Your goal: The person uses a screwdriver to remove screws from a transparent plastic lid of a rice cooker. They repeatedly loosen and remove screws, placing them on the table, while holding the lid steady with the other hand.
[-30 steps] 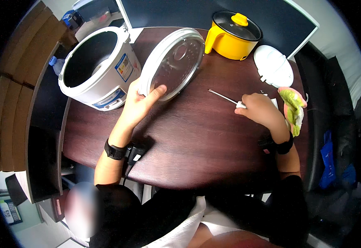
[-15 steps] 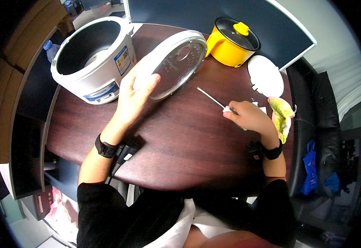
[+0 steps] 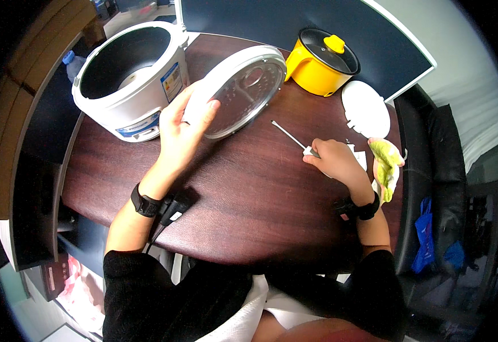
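Note:
My left hand (image 3: 183, 128) grips the near-left edge of a round white rice cooker lid (image 3: 243, 94), thumb on its inner side. The lid is tilted, and its grey metal inner plate faces right. Just left of it stands the white rice cooker body (image 3: 103, 108), open at the top with a dark inside. My right hand (image 3: 337, 159) is closed round the handle of a screwdriver (image 3: 287, 133). The thin metal shaft points far left, over the table, apart from the lid. Most of the handle is hidden in my fingers.
Behind on the right are a yellow pot (image 3: 317, 71) with a dark lid and a white oval cover (image 3: 367, 108). A yellow-green and white cloth (image 3: 385, 168) lies at the right edge of the brown table (image 3: 249, 211). A black plug (image 3: 175, 211) rests by my left wrist.
Both hands keep their holds. My right hand and the screwdriver have shifted very slightly; the lid has hardly moved. The whole view has shifted a little.

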A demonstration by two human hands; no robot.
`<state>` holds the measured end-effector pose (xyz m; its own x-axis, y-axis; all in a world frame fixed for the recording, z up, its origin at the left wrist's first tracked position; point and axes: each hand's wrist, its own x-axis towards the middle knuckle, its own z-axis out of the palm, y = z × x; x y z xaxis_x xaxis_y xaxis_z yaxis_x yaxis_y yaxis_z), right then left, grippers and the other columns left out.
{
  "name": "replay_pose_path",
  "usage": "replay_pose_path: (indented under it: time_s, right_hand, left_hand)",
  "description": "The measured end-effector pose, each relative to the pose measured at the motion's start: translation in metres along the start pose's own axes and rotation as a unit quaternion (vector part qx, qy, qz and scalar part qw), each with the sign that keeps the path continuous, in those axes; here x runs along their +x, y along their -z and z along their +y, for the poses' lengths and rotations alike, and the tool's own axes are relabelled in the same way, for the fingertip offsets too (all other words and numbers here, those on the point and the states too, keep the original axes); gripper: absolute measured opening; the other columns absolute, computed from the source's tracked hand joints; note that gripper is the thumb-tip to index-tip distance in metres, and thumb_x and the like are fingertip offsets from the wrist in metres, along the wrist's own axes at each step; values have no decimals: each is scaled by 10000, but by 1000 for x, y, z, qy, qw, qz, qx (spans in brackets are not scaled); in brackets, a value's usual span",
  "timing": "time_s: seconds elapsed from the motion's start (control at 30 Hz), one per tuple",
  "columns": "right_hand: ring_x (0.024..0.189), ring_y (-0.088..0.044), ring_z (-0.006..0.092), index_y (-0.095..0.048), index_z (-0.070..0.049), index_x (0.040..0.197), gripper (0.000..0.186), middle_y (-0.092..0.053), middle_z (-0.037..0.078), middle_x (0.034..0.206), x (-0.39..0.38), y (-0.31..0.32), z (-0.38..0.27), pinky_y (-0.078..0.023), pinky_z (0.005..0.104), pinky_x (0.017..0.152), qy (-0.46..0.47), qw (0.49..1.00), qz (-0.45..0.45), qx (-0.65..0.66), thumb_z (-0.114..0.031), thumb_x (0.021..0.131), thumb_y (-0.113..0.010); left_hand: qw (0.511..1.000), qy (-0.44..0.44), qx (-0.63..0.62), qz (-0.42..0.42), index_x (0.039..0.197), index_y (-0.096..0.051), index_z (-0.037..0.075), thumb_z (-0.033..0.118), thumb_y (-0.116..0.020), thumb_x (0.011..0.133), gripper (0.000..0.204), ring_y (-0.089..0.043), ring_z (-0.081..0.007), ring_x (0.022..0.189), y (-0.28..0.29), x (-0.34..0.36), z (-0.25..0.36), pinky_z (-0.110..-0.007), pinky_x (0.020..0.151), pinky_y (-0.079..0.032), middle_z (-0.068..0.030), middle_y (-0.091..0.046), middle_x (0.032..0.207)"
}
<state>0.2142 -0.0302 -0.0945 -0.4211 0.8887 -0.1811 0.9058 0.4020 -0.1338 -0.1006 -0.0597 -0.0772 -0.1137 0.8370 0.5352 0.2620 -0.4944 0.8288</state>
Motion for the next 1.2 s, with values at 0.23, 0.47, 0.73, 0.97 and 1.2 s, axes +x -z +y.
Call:
replay_pose_path:
  time_s: [0.23, 0.47, 0.73, 0.97, 1.2]
  right_hand:
    - [730, -620, 327, -553, -30, 797, 319, -628, 150, 765, 4, 4, -14, -483, 416, 645, -19, 995, 97, -9, -338, 808, -634]
    - [615, -608, 230, -580, -2, 839, 217, -612, 120, 701, 23, 54, -78, -463, 328, 574, 94, 917, 234, 308, -217, 867, -591]
    - [604, -605, 291, -583, 9, 818, 174, -604, 166, 670, 60, 74, -118, -463, 339, 566, 118, 872, 384, 278, -154, 876, -576]
    - [656, -595, 330, -558, 14, 815, 117, -592, 181, 730, 64, 73, -122, -468, 367, 587, 161, 860, 440, 201, -93, 860, -576]
    - [670, -584, 332, -561, -16, 842, 87, -568, 140, 780, 67, 76, -113, -474, 379, 588, 233, 844, 480, 53, -97, 846, -593]
  left_hand:
    - [999, -13, -13, 33, 1134, -580, -16, 160, -663, 835, 357, -578, -108, 880, -3, -5, -1, -240, 790, -452, -61, -641, 957]
    - [1000, -12, -19, 11, 1136, -581, -9, 168, -670, 831, 363, -591, -106, 867, -2, -4, -1, -245, 775, -464, -68, -656, 949]
    - [999, -15, -37, -8, 1138, -586, 11, 174, -666, 835, 352, -593, -91, 836, -1, -3, 2, -234, 744, -469, -61, -660, 939]
    - [998, -8, -54, -12, 1121, -598, 10, 167, -669, 829, 339, -589, -91, 832, 1, -4, 2, -236, 741, -470, -67, -662, 934]
    - [999, 0, -53, -13, 1113, -600, 3, 170, -672, 826, 339, -589, -96, 845, 2, -3, 2, -241, 757, -468, -70, -661, 945]
